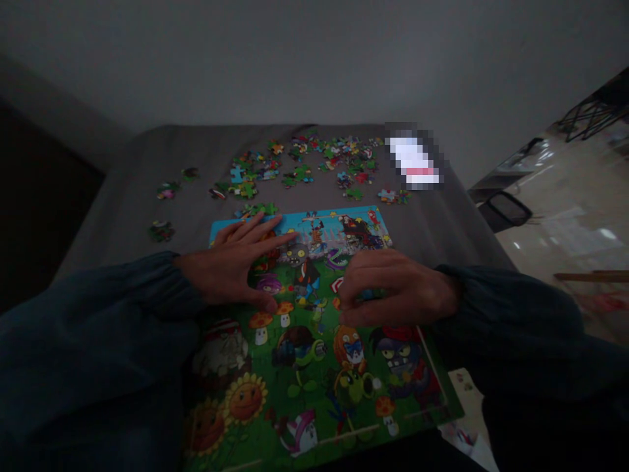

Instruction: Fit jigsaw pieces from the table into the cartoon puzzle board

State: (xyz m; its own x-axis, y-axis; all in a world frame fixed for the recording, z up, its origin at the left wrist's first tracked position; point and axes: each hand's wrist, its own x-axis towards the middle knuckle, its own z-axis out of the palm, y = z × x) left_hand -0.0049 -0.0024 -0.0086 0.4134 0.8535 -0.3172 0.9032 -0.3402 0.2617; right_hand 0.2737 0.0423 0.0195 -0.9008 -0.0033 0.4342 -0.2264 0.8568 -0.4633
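Observation:
A colourful jigsaw puzzle (pixel 295 406) with cartoon plants and zombies lies in front of me, its near edge toward my lap. Spread across its upper left part is my left hand (pixel 240 262), palm down with fingers stretched out and the thumb apart. My right hand (pixel 393 286) rests on the right side of the picture, its fingers curled in. Whatever those curled fingers may hold is hidden under them. Just beyond the far edge lie green puzzle pieces (pixel 258 210), close to my left fingertips.
Many loose puzzle pieces (pixel 297 176) are scattered on the grey cloth-covered surface (pixel 196 144) beyond the puzzle, a few off to the left (pixel 161 229). A lit, pixelated phone-like object (pixel 413 157) lies at the back right. A pale wall stands behind; tiled floor shows at right.

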